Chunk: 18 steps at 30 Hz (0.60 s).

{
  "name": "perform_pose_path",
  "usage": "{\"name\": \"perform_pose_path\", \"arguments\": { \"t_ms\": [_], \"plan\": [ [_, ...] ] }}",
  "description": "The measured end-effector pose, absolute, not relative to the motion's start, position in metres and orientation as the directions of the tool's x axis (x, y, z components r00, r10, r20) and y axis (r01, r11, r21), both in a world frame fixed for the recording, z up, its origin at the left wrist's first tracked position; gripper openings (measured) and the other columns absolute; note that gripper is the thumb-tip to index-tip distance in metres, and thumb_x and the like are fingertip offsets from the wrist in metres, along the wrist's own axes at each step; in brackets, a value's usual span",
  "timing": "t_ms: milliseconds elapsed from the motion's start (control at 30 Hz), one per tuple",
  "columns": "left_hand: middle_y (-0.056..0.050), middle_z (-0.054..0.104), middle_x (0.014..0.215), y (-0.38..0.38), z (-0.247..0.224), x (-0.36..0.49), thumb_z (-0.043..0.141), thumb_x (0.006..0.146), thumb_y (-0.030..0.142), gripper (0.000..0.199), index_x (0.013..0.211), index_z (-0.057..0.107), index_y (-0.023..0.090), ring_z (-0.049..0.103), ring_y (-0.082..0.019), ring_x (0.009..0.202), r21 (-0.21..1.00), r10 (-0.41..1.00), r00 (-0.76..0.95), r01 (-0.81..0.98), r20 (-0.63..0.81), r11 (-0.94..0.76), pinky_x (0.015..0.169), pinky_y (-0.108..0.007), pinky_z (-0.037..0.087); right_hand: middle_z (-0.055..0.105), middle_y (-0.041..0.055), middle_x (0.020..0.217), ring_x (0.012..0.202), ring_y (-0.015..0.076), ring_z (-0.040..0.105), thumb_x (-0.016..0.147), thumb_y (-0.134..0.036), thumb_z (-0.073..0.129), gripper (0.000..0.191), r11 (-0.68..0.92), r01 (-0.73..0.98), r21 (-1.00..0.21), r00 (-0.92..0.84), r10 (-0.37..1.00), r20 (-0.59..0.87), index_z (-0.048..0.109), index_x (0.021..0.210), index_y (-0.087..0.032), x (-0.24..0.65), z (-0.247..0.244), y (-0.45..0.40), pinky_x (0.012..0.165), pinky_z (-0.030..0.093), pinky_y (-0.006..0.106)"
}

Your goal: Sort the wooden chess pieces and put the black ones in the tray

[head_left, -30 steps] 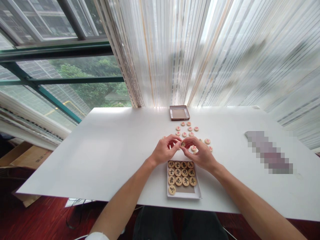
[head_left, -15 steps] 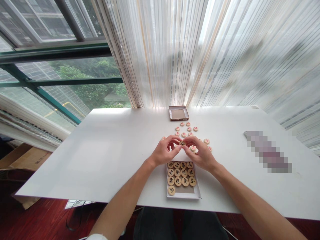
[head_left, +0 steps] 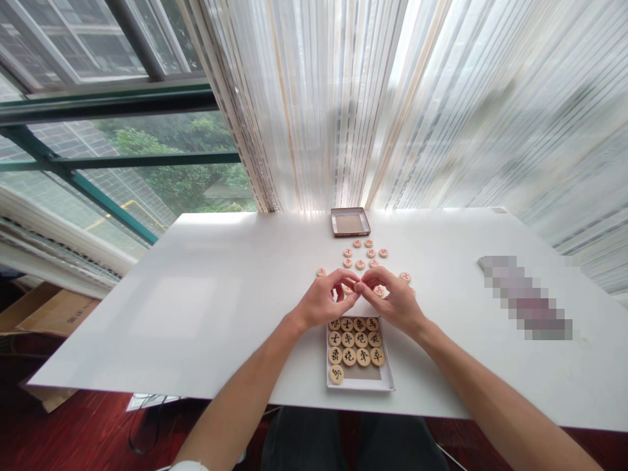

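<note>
My left hand (head_left: 318, 301) and my right hand (head_left: 395, 297) meet over the table, fingertips pinching one small wooden Chinese chess piece (head_left: 358, 286) between them. Its face is mostly covered by the fingers. Just below the hands lies an open white box (head_left: 386, 376) with rows of black-lettered pieces (head_left: 348, 356) set face up. In its front row a single piece (head_left: 336, 374) sits at the left, beside bare brown bottom. Red-lettered pieces (head_left: 360, 265) are scattered on the table beyond and around my hands, some partly hidden by the fingers.
An empty box lid (head_left: 350, 223) lies at the table's far edge. A blurred-out flat object (head_left: 527, 297) rests on the right side of the white table (head_left: 196, 314). Striped curtains (head_left: 314, 111) hang behind, a window at the left. A cardboard box (head_left: 53, 311) stands on the floor.
The held piece has turned between my fingers, so its black character no longer shows. My hands stay at nearly the same place; a red-lettered piece now shows behind the left fingers.
</note>
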<state>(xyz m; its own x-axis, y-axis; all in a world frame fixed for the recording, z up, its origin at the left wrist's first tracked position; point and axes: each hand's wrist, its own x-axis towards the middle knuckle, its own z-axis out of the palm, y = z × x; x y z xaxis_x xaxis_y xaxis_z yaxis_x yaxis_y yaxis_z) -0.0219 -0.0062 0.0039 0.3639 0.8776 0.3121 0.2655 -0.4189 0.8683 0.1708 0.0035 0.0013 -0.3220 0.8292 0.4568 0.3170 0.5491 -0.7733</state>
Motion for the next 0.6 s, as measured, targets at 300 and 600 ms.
{"name": "perform_pose_path", "arguments": {
  "t_ms": [300, 600],
  "plan": [
    [-0.004, 0.071, 0.093, -0.006, 0.0032, -0.022, 0.065, 0.087, 0.031, 0.03, 0.114, 0.061, 0.019, 0.057, -0.009, 0.062, 0.867, 0.87, 0.362, 0.243, 0.335, -0.435, 0.055, -0.02, 0.049, 0.066, 0.0022, 0.081, 0.073, 0.0164, 0.066, 0.096, -0.029, 0.057, 0.007, 0.57, 0.33, -0.752, -0.321, 0.817, 0.479, 0.058, 0.094, -0.022, 0.171, 0.004, 0.0031, 0.069, 0.057, 0.03],
    [-0.003, 0.071, 0.093, -0.0058, 0.0036, -0.0231, 0.066, 0.087, 0.033, 0.03, 0.113, 0.061, 0.02, 0.058, -0.009, 0.062, 0.867, 0.875, 0.364, 0.26, 0.319, -0.424, 0.055, -0.02, 0.049, 0.066, 0.0025, 0.085, 0.077, 0.0168, 0.066, 0.095, -0.021, 0.054, 0.004, 0.565, 0.335, -0.754, -0.335, 0.819, 0.465, 0.058, 0.097, -0.022, 0.1727, 0.0038, 0.003, 0.072, 0.055, 0.031]
  ]
}}
